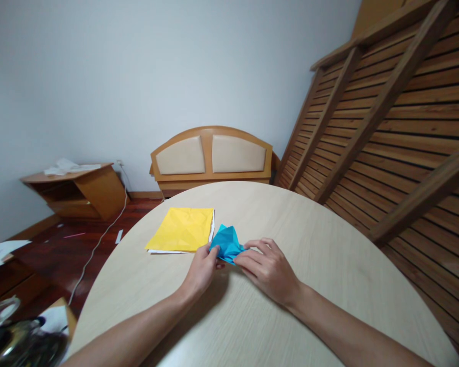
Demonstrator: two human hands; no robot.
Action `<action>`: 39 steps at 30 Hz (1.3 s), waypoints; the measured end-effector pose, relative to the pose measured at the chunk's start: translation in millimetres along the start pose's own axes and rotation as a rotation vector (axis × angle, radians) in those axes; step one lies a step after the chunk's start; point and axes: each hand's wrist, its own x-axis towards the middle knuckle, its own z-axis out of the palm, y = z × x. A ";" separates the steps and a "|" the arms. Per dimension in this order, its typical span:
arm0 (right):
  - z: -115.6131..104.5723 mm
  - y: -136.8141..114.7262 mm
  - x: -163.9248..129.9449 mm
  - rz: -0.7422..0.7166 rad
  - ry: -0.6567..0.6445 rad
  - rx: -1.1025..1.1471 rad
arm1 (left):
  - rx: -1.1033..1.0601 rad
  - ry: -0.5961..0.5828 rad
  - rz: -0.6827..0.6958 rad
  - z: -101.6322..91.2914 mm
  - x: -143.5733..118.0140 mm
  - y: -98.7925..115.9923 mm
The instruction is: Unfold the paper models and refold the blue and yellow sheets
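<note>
A partly folded sheet of blue paper (227,241) is held between my two hands, just above the round table. My left hand (203,266) pinches its left edge, thumb on top and fingers underneath. At its lower right corner, the fingers of my right hand (266,266) are closed on the paper. Creases and a raised point show in the blue sheet. Beyond my left hand lies a creased yellow sheet of paper (181,229), flat on the table with white paper showing beneath its edges.
The pale wooden table (309,239) has a rounded far edge. Behind it stands a padded headboard (239,153). Wooden slatted frames (367,127) lean at the right. A low cabinet (99,196), a white cable (99,242) and a glass pot (19,336) are at the left.
</note>
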 end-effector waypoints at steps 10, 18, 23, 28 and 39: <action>4.6 1.3 -1.6 0.036 -0.123 -0.162 | 0.194 -0.120 0.132 0.7 -4.3 -6.7; 9.9 2.7 -2.5 0.021 0.000 -0.145 | 0.162 -0.156 0.077 -0.7 -4.6 -4.9; 6.6 9.9 -6.9 -0.055 0.086 -0.049 | -0.021 -0.204 -0.118 -2.2 -3.5 0.8; 2.2 14.3 -7.7 -0.223 0.068 -0.013 | -0.044 -0.263 -0.164 -9.0 -1.9 8.8; -14.3 14.1 -3.7 -0.546 0.077 -0.066 | 0.142 -0.083 0.076 -14.5 3.5 10.4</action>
